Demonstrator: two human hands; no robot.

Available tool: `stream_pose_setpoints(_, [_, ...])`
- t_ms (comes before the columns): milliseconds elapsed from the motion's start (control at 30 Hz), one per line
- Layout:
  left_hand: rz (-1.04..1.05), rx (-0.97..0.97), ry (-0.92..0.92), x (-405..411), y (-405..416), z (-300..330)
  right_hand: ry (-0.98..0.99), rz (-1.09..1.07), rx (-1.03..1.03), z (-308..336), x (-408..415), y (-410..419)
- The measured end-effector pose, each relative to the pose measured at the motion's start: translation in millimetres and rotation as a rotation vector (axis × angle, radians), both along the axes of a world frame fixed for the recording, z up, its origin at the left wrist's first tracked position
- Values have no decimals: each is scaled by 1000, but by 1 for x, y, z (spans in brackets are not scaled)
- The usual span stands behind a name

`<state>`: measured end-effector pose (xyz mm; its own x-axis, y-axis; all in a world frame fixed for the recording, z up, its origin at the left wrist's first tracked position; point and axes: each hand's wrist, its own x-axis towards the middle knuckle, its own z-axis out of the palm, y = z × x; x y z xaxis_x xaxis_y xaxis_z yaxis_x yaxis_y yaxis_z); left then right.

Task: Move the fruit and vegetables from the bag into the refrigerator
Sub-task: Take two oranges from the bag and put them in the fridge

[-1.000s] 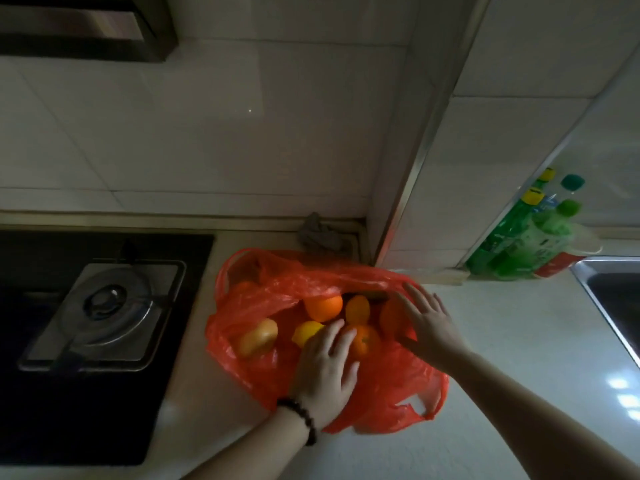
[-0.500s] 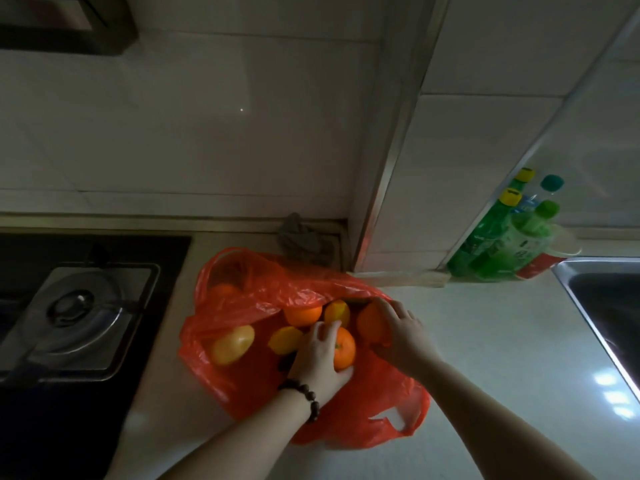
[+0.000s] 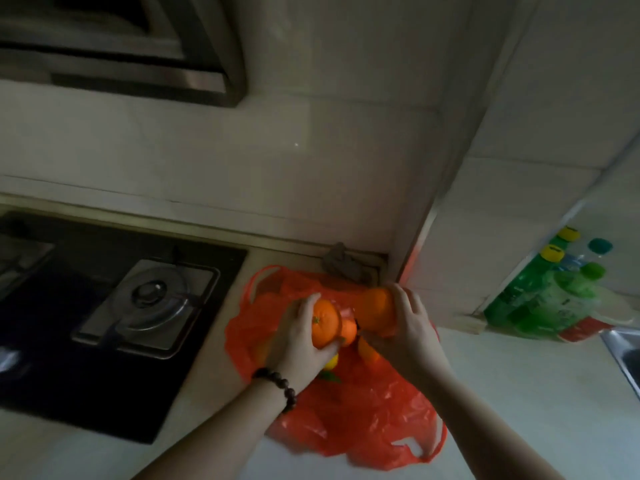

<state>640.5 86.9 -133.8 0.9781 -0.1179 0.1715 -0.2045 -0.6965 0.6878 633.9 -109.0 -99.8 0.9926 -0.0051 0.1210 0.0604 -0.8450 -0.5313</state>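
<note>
A red plastic bag (image 3: 363, 420) lies open on the pale counter (image 3: 519, 393). My left hand (image 3: 294, 344), with a bead bracelet at the wrist, is shut on an orange (image 3: 323, 322) lifted above the bag. My right hand (image 3: 407, 329) is shut on a larger orange fruit (image 3: 375, 308), also raised. A smaller orange (image 3: 348, 332) sits between the two hands, and another orange (image 3: 367, 349) shows under my right hand. A yellow fruit (image 3: 330, 363) peeks out below my left hand. The refrigerator is not in view.
A black gas hob (image 3: 104, 317) with a steel burner (image 3: 152, 299) lies to the left. A grey cloth (image 3: 346, 263) sits in the corner behind the bag. Green bottles (image 3: 543, 292) stand at the right, beside a sink edge (image 3: 623, 355). A range hood (image 3: 121, 46) hangs above.
Both hands have closed on fruit and lifted it up out of the bag. The camera has tilted upward and to the left.
</note>
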Motion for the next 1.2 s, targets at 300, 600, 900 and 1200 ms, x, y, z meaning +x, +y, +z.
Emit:
stream_pose_setpoints(300, [307,-4,-86,-33,131,42,13,318,75,31,13,139])
stream_pose_setpoints(600, [708,-42,-62,-147,318,63,99,683,90,37,-36,351])
stream_pose_setpoints(900, [1085,8,-102,-344,517,88,121,1032,125,52,-167,587])
stream_pose_setpoints(1200, [1327,22,-96,-448,664,111,72,1204,119,65,-240,748])
